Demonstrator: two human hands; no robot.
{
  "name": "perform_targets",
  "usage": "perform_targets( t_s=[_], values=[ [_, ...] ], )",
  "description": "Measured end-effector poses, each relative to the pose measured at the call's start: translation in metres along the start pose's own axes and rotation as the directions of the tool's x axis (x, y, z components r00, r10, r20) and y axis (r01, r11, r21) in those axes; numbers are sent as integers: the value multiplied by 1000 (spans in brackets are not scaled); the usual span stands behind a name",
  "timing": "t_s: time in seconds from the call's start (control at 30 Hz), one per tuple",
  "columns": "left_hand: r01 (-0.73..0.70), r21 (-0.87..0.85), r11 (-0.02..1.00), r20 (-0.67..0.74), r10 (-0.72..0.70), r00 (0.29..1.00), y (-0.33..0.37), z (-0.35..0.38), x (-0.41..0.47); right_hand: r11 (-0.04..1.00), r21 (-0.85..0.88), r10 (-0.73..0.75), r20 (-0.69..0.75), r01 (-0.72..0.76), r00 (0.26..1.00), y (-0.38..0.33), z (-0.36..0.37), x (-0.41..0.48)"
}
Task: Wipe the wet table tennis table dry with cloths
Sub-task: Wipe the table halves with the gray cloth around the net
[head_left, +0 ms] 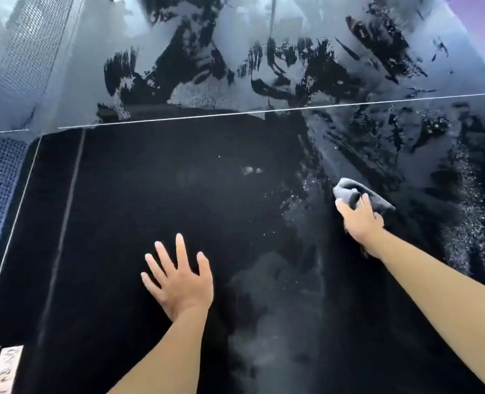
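My left hand (179, 280) lies flat and open on the table (122, 209). My right hand (359, 220) grips a grey cloth (349, 191), rubbing. Near me looks dry, I think. Drops and streaks (463, 223) remain, right and far.

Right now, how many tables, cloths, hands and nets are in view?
Tables: 1, the wet table
Cloths: 1, the grey cloth
Hands: 2, left hand open with fingers spread, right hand gripping the cloth
Nets: 1, the net at the left
Total: 5
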State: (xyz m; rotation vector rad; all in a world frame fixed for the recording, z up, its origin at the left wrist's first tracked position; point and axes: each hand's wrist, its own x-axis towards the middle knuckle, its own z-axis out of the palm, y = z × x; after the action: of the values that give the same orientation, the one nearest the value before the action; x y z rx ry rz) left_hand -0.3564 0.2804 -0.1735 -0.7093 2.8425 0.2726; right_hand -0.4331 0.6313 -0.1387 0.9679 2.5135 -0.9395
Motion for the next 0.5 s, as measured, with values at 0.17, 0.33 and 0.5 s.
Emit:
perform_targets(
  t_s=[0.17,0.33,0.5],
  values=[
    [5,16,1000,-102,-3,995,4,15,7,841,-490,-231,59,230,971,-84,23,86],
    [0,30,1000,-125,4,992,6,17,8,751,-516,-360,202,411,911,-192,36,161],
    [7,61,998,-130,1,992,5,19,10,614,-507,-536,295,605,791,-243,74,166]
  ],
)
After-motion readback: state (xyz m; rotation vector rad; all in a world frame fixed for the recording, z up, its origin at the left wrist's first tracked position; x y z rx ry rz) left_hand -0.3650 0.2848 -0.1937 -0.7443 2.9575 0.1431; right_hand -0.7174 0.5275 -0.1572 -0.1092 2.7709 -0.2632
